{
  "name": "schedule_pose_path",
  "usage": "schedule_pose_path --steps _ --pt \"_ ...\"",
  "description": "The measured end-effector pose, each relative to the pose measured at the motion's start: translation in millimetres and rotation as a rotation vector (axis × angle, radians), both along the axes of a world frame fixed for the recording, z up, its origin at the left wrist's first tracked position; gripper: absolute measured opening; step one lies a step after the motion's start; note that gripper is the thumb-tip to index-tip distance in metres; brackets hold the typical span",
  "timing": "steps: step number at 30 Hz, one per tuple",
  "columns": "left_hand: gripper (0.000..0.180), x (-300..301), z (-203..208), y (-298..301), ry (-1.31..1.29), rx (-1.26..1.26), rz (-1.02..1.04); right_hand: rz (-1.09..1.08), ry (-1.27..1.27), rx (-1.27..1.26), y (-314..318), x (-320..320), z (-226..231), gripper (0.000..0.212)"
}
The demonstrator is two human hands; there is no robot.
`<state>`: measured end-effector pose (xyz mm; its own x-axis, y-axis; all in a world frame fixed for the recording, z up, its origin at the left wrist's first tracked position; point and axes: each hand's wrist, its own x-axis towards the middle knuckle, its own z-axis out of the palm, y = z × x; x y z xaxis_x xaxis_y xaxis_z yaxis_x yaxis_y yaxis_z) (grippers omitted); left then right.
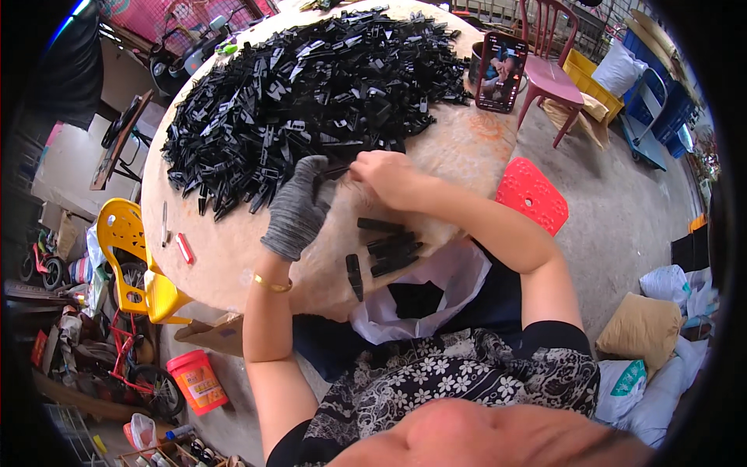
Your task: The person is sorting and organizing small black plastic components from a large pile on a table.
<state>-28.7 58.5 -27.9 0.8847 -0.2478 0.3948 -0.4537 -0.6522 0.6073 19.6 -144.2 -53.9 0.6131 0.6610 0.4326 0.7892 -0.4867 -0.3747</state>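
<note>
A large heap of small black plastic pieces (311, 93) covers the far part of the round table (459, 148). At its near edge my left hand (299, 208), in a grey knitted glove, is closed on a narrow dark plastic piece (336, 171). My bare right hand (385, 179) meets it from the right, its fingers pinched at the same piece, which they partly hide. Closer to me, several black pieces (393, 247) lie side by side at the table edge, and a single black piece (354, 276) lies just left of them. An open white plastic bag (459, 280) rests at my lap below the edge.
A phone (500, 71) stands upright on the table's right side. A red lighter (184, 248) and a pen (164, 224) lie at the left. Around the table are a red stool (532, 196), a yellow chair (124, 233), a maroon chair (551, 78) and a red bucket (198, 381).
</note>
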Motion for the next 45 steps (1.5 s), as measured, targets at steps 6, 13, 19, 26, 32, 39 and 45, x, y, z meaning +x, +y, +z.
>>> schedule_pose_path --steps 6,13,19,26,32,39,45 --pt "0.034 -4.5 -9.4 -10.9 0.067 0.12 -0.079 0.049 -0.022 0.158 -36.2 -11.7 -7.0 0.018" --pt "0.029 -11.7 -6.0 -20.7 0.037 0.25 -0.091 0.086 0.051 0.224 -51.8 -33.5 -4.8 0.019" --pt "0.028 -17.2 -3.7 -27.6 0.148 0.37 -0.138 0.037 0.274 0.337 -50.1 -34.9 -0.2 0.014" --pt "0.022 -11.6 -15.9 -24.2 -0.08 0.391 -0.115 0.069 0.269 0.38 -50.5 -33.6 -6.5 0.012" --pt "0.02 -12.1 -13.6 -24.8 -0.024 0.404 -0.139 0.084 0.237 0.39 -51.7 -32.5 -8.1 0.012" --pt "0.019 -14.3 -6.6 -28.5 -0.024 0.341 -0.145 0.084 0.221 0.395 -50.8 -33.2 -7.1 0.015" --pt "0.021 -18.4 1.2 -33.8 0.056 0.338 -0.159 0.088 0.209 0.371 -50.7 -34.1 -3.8 0.017"
